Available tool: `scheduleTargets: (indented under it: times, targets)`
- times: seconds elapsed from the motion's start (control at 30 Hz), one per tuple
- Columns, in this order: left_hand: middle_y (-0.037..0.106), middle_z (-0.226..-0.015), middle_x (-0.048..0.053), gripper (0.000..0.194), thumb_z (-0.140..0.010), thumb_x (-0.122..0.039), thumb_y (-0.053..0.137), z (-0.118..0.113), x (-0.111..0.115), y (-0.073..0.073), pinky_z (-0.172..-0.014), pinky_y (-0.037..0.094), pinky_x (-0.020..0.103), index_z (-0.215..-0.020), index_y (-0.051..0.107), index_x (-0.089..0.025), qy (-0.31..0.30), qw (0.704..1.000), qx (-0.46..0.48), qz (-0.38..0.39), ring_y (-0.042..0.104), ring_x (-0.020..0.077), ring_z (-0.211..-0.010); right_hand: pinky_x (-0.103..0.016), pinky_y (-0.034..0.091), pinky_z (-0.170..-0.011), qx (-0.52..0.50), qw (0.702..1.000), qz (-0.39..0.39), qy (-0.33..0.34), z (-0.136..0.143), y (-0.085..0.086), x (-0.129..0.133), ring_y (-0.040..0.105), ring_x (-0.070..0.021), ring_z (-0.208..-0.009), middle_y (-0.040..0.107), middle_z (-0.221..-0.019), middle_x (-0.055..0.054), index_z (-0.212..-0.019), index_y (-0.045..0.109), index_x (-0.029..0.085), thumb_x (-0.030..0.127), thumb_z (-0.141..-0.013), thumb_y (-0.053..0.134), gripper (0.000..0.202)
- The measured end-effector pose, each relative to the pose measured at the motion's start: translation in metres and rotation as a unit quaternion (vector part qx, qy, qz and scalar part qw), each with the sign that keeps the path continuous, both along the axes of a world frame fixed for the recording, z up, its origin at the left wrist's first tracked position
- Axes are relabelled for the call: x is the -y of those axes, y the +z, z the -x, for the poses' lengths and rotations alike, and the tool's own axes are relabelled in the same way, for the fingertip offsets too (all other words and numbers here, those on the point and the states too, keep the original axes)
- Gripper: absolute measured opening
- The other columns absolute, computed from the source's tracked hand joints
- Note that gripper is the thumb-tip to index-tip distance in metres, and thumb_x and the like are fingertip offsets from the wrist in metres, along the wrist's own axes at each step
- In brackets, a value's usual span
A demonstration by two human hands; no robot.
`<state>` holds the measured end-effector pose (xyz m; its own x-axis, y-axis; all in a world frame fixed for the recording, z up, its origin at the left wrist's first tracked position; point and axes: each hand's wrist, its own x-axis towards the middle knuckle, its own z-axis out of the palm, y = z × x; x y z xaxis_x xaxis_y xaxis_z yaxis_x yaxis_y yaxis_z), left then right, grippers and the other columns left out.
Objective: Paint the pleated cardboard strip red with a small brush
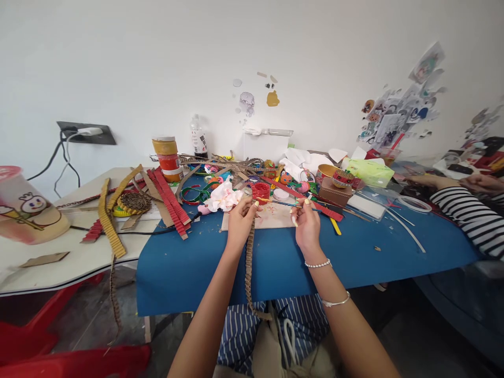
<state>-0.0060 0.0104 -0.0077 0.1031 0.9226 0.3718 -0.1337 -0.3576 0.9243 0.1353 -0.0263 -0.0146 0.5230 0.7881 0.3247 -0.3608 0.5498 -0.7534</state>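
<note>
My left hand (241, 218) pinches the upper end of a brown corrugated cardboard strip (249, 268), which hangs over the table edge down to my lap. In my right hand (307, 223) is a thin blue paintbrush (281, 202), held level, its tip pointing left near my left fingers. Just behind the hands stands an open jar of red paint (260, 190). Under them lies a pale board (271, 217) with reddish marks. A crumpled, stained white tissue (224, 197) is left of my left hand.
Red strips (167, 199), yellow strips (108, 218) and a cardboard coil (135, 202) lie left. Stacked paint jars (167, 157) and a bottle (199, 139) stand behind. A brown box (334, 192) is right. Another person's striped sleeve (464, 215) rests at far right. A cup (31, 207) stands far left.
</note>
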Motion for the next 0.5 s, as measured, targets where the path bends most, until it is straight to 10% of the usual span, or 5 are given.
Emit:
scheduleTargets:
  times: [0.5]
  targets:
    - [0.059,-0.064,-0.001,0.027,-0.074,-0.027,0.052,0.0012,-0.0004,0.0004,-0.057,0.043,0.022,-0.099,0.050,-0.016,-0.007,1.000,0.001,-0.026,0.054,0.0105,-0.059,-0.017,0.026,-0.040,0.011,1.000,-0.005,-0.001,-0.0008,0.0005,0.0009,0.041,-0.0042,-0.042,0.053,-0.051,0.003,-0.075,0.053,0.017,0.038,-0.076,0.049,0.021]
